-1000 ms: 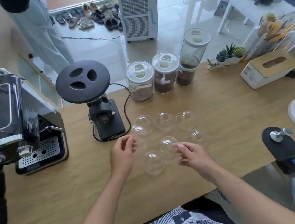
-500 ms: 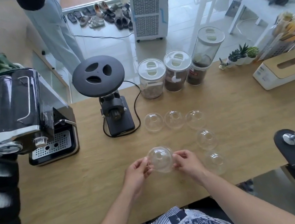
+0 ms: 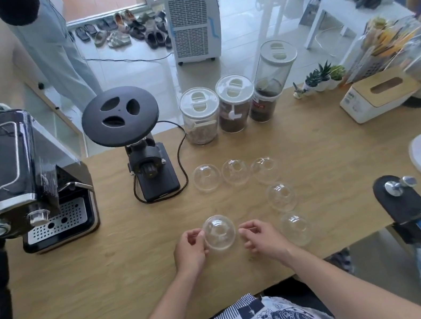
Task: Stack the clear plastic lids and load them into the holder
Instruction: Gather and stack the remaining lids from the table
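Six clear plastic dome lids on the wooden counter (image 3: 116,271), all glossy with a hole on top. Three sit in a row (image 3: 235,172), two more (image 3: 281,197) trail down the right. The sixth lid (image 3: 219,232) is near the front edge, left hand (image 3: 190,251) pinching its rim, right hand (image 3: 262,238) fingertips just off it, loosely curled.

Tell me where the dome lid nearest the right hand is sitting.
In the head view it lies on the wooden table, just right of the right hand: the clear dome lid, directly below another dome lid, apart from the hand.
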The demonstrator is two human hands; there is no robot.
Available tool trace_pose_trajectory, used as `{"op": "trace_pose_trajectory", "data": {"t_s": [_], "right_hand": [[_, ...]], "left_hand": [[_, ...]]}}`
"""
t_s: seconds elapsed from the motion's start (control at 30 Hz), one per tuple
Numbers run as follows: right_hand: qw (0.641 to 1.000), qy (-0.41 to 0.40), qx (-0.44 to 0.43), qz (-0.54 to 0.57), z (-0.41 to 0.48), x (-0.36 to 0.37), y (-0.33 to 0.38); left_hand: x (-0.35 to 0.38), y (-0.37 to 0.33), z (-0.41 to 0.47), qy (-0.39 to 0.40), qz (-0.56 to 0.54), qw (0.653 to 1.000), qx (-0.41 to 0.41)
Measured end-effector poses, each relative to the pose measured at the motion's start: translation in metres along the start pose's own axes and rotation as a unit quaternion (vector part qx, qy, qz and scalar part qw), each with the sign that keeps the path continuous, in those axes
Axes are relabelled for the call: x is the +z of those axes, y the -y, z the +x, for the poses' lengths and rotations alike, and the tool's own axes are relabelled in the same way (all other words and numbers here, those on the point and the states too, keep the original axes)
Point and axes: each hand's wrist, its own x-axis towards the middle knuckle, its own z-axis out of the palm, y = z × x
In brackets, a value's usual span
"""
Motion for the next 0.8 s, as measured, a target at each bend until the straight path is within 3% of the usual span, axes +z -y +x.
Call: {"op": "trace_pose_trajectory", "data": {"t_s": [0.13, 0.23, 0.3, 0.37, 0.43, 0.5, 0.67, 0.8], "right_hand": [[0.999, 0.039, -0.014, -0.007, -0.005, -0.004, 0.005], [0.994, 0.025, -0.045, -0.100, -0.005, -0.015, 0.006], [0.979, -0.047, -0.076, -0.183, -0.004, -0.029, 0.004], [0.940, -0.131, -0.095, -0.301, -0.007, -0.046, 0.003], [0.894, -0.196, -0.075, -0.396, -0.014, -0.062, 0.002], [0.873, -0.228, -0.028, -0.431, -0.020, -0.073, 0.000], [0.871, -0.203, 0.082, -0.440, -0.023, -0.077, -0.020], [0.884, -0.150, 0.055, -0.439, -0.022, -0.078, -0.029]], "left_hand": [[0.005, -0.006, 0.002, 0.022, 0.026, 0.999, 0.014], [0.008, -0.013, 0.008, 0.041, 0.082, 0.995, 0.025], [0.008, -0.025, 0.013, 0.029, 0.143, 0.988, 0.053], [0.010, -0.042, 0.018, 0.011, 0.196, 0.974, 0.109], [0.015, -0.064, 0.024, 0.008, 0.222, 0.959, 0.177], [0.023, -0.082, 0.034, 0.001, 0.256, 0.936, 0.241], [0.044, -0.115, 0.060, 0.025, 0.407, 0.868, 0.282], [0.055, -0.121, 0.075, 0.055, 0.470, 0.839, 0.270]]}}
